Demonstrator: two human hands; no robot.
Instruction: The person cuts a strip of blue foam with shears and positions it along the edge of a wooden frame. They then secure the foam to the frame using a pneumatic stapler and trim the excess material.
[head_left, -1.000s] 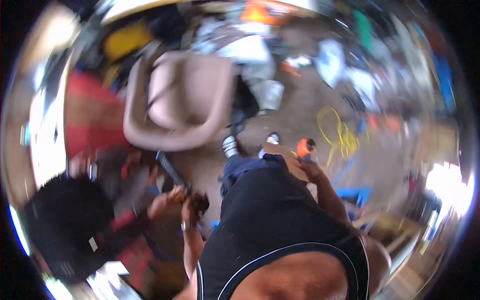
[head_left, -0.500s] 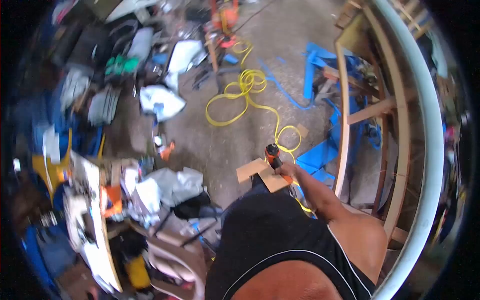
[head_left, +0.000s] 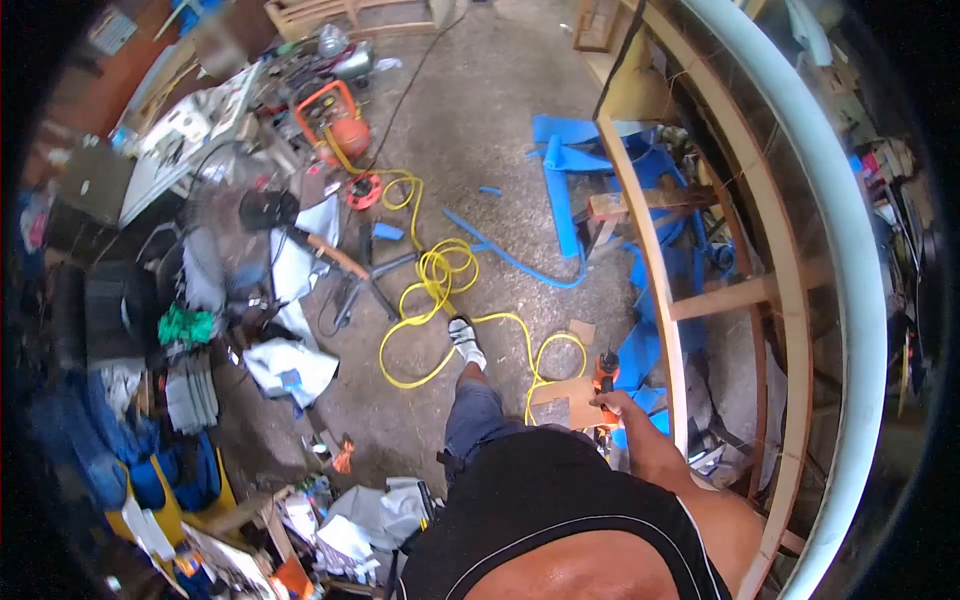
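Note:
My right hand [head_left: 614, 403] is closed around an orange and black cordless drill [head_left: 606, 371], its dark chuck pointing away from me. A flat brown board with a notched edge [head_left: 572, 402] lies against the same hand; its grip on the board is partly hidden. Under that arm, blue sheet material [head_left: 640, 350] shows on the floor. Nowhere in the frame is my left hand seen. One foot in a sandal [head_left: 466, 340] is stepping forward beside the yellow hose [head_left: 440, 275].
A wooden frame [head_left: 660, 330] and a pale pipe [head_left: 850, 300] run along my right. The hose coils over the concrete floor [head_left: 480, 120] towards an orange compressor [head_left: 348, 135]. Fan [head_left: 265, 210], white sheets [head_left: 290, 370] and mixed clutter fill the left.
My view has shifted forward, and a leg and foot have come into sight. The right hand, drill and brown board now appear lower and further right, nearer the wooden frame.

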